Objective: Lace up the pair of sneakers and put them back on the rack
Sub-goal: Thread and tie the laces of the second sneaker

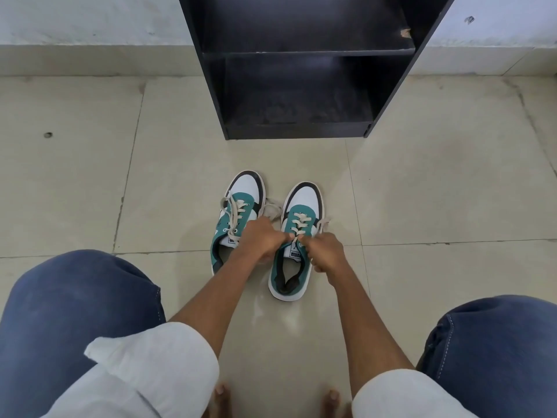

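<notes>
1. Both forearms reach forward and down from between the person's knees, in blue jeans, toward the right sneaker (297,236), which stands on the tiled floor (422,191) in front of the black rack (301,86), toe pointing at the rack.
2. The left hand (262,239) is curled into a loose fist over the near left edge of the right sneaker, at the top of its lacing; its fingers are closed and appear to pinch a cream lace end, though the lace inside the grip is hidden.
3. The right hand (325,251) is likewise closed, knuckles up, at the near right edge of the right sneaker; a cream lace (322,223) runs up out of its grip toward the eyelets.
4. The two hands nearly meet over the tongue of the right sneaker.
5. The left sneaker (238,212) stands just beside the right sneaker, on its left and slightly nearer the rack; its laces lie loose, one trailing onto the floor between the two shoes; neither hand grips it.
6. The rack, beyond the right sneaker, shows two open shelf compartments; both look bare, with the lower one dusty.
7. White rolled sleeves (156,366) cover the arms near the elbows.
</notes>
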